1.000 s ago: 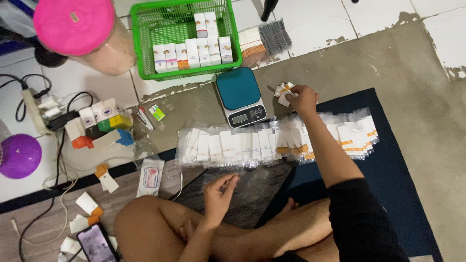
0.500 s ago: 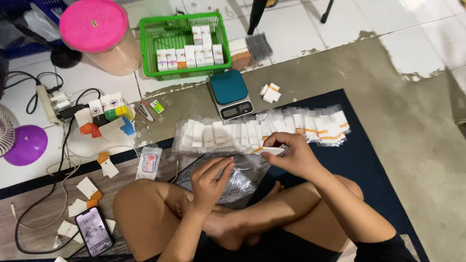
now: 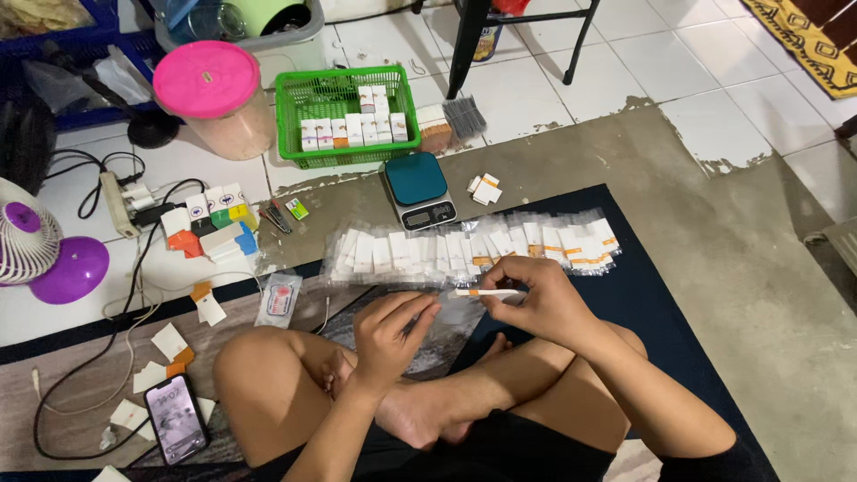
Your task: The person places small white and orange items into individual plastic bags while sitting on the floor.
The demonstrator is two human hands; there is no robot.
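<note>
from the head camera, a person sits cross-legged on a dark blue mat (image 3: 661, 295) on the floor. the right hand (image 3: 536, 299) pinches a small white packet with an orange end (image 3: 486, 293) by its right end, fingers (image 3: 500, 275) closed narrow on it, and holds it level just in front of the row of clear-wrapped packets (image 3: 464, 250). the left hand (image 3: 388, 335) is just left of that packet, fingers half curled with the tips on a crumpled clear plastic bag (image 3: 446, 317) lying on the mat; i cannot tell whether it grips the bag or only touches it.

taking the small digital scale (image 3: 418, 189) with its teal top as the landmark: the row of packets runs just in front of it, spreading to both sides. a few loose white-and-orange boxes (image 3: 485, 188) lie just right of the scale. a green basket (image 3: 344, 156) holding more small boxes stands behind it, to the left. further left of the basket is a jar with a pink lid (image 3: 207, 80). left of the scale, coloured small boxes (image 3: 214, 228) sit near a power strip (image 3: 118, 203), and a purple fan (image 3: 36, 254) stands well beyond them. a phone (image 3: 176, 418) lies far in front and left, beside the person's knee.
</note>
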